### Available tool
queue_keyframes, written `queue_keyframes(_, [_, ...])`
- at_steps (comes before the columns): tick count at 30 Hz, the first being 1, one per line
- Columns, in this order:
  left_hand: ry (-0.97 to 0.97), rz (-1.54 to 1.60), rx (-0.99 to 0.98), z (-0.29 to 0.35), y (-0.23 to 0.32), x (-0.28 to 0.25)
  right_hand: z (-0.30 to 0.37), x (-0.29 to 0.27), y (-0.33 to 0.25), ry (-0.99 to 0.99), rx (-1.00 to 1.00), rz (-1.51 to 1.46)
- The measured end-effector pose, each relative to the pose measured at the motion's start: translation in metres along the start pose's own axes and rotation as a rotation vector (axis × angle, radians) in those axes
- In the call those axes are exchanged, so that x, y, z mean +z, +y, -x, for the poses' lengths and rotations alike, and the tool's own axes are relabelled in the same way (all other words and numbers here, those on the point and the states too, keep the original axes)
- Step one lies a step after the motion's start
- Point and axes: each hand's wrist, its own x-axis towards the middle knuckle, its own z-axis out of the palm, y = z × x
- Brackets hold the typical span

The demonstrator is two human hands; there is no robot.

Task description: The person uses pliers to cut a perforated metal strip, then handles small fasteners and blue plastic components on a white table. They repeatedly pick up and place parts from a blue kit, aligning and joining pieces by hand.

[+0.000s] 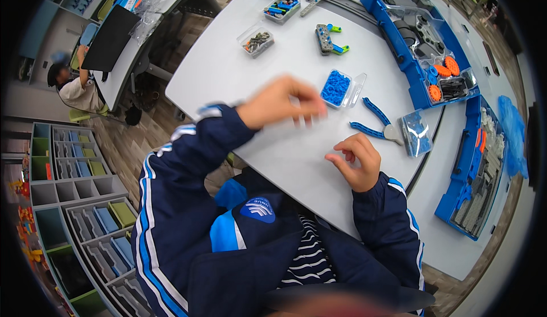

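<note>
Over the near part of the white table, my left hand (285, 101) is smeared by motion, so I cannot tell whether its fingers hold anything. Just right of its fingertips stands a small clear box of blue plastic pins (336, 88), its lid folded open. My right hand (359, 160) hovers nearer the table edge, fingers loosely curled and thumb apart from the index finger, with nothing visible between them. Beyond it lie blue-handled pliers (373, 124) with a grey head, handles spread. A clear case with blue pieces (415, 134) sits beside the pliers.
Farther back are a grey beam assembly (325, 39) with green and blue parts, a box of small grey pieces (257, 42) and a box of coloured parts (282, 8). Blue parts cases (410, 60) line the right. Shelving (85, 203) stands left; another person (77, 89) sits at a separate table.
</note>
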Motion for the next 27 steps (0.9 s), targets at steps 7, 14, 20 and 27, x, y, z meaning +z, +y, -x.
queue_keyframes(7, [0.629,-0.957,0.137,-0.117,0.035,-0.182,0.001,0.004,0.005,-0.014,0.151,-0.091])
queue_keyframes(14, [0.605,-1.122,-0.166,-0.174,-0.037,-0.250,0.003,0.005,0.010,-0.017,0.222,-0.130])
queue_keyframes(20, [0.613,-1.107,-0.178,-0.177,-0.028,-0.251,0.003,0.006,0.012,-0.026,0.272,-0.174])
queue_keyframes(27, [0.459,-1.038,-0.024,-0.213,0.025,-0.229,0.003,0.004,0.014,-0.049,0.350,-0.177])
